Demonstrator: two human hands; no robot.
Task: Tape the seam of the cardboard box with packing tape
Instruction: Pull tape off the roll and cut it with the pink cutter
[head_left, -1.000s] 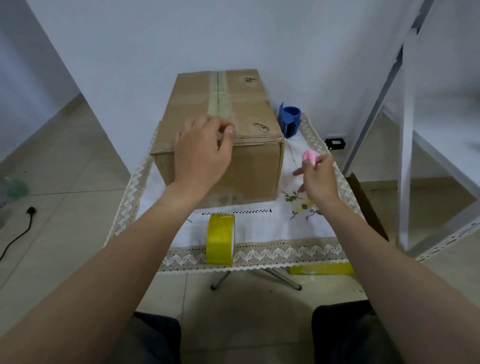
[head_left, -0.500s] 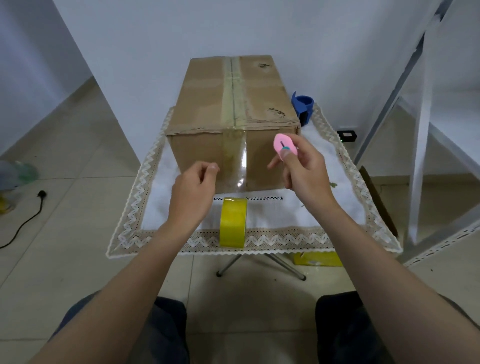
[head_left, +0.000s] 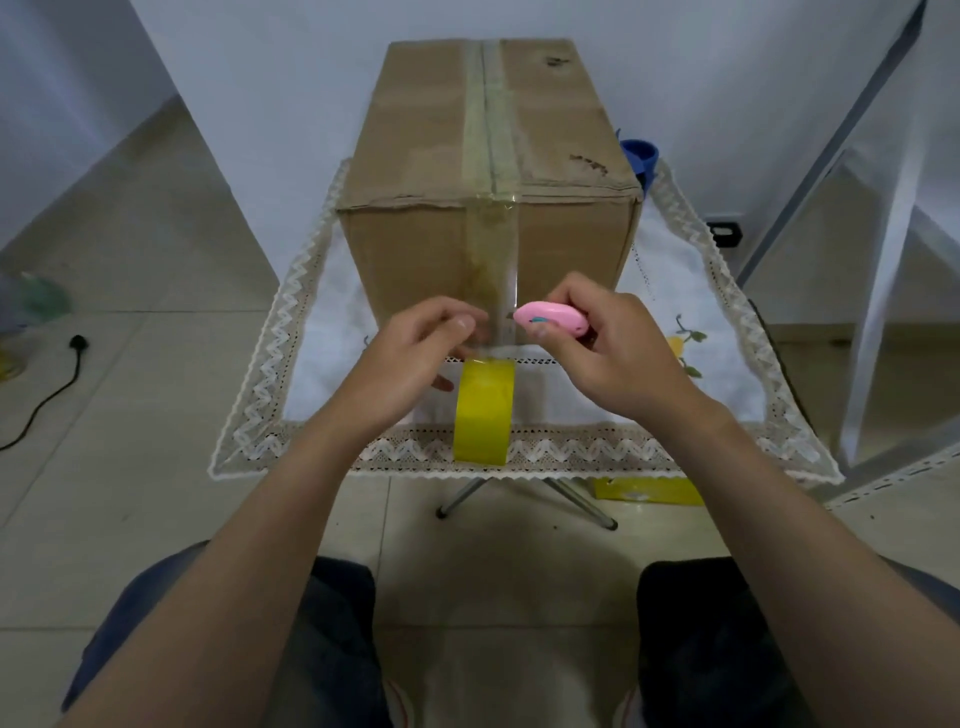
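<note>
A brown cardboard box (head_left: 415, 156) stands on a small cloth-covered table (head_left: 701, 322). A clear tape strip (head_left: 488, 130) runs along its top seam and down the front face toward a yellow tape roll (head_left: 483, 415) standing on edge near the table's front. My left hand (head_left: 410, 364) pinches the tape strip just above the roll. My right hand (head_left: 608, 348) holds a small pink cutter (head_left: 551, 320), its tip beside the strip's right edge, close to my left fingers.
A blue object (head_left: 640, 158) sits behind the box on the right. A white metal frame (head_left: 883, 218) rises at the right. A yellow packet (head_left: 649, 491) lies on the floor under the table, and a black cable (head_left: 52, 389) lies at the left. My knees are at the bottom.
My left hand came off the box top and down to the tape above the roll. My right hand brought the pink cutter from the right side in to the strip.
</note>
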